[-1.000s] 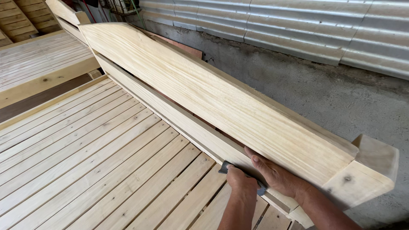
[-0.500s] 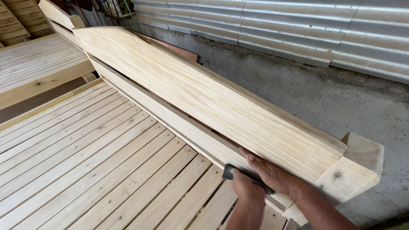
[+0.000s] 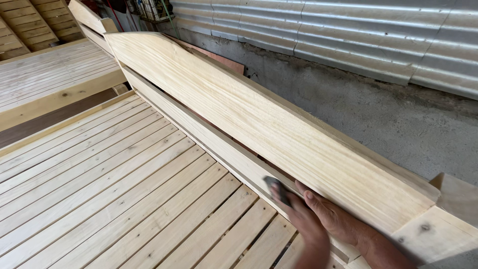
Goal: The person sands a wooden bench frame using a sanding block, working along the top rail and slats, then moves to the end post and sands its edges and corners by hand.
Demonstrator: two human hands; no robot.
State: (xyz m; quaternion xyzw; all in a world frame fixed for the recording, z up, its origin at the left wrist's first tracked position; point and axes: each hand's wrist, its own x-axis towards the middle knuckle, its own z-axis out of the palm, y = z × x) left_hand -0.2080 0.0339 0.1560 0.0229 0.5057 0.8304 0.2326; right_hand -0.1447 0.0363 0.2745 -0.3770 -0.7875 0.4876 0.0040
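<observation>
- Two hands of yours sit low at the right, close together, at the gap under the headboard point(image 3: 259, 124).
- Your left hand point(image 3: 298, 219) is curled, its fingers pressing a small dark pad point(image 3: 277, 188) against the rail point(image 3: 209, 137); the pad looks like sanding paper, though blur hides its detail.
- Your right hand point(image 3: 331, 216) lies just beside the left, fingers stretched flat towards the lower edge of the headboard, holding nothing that you can see; its fingertips touch or nearly touch the wood, which of the two is unclear.
- The pad rests on the rail's upper edge, right below the headboard, near the corner post point(image 3: 438, 234).
- The headboard is a long pale plank with a curved top, running away to the upper left.
- Pale slats point(image 3: 114, 189) spread to the left of the rail.
- A grey wall point(image 3: 378, 109) with corrugated sheet point(image 3: 348, 35) above it stands behind.
- Another slatted frame point(image 3: 45, 74) lies at the upper left.
</observation>
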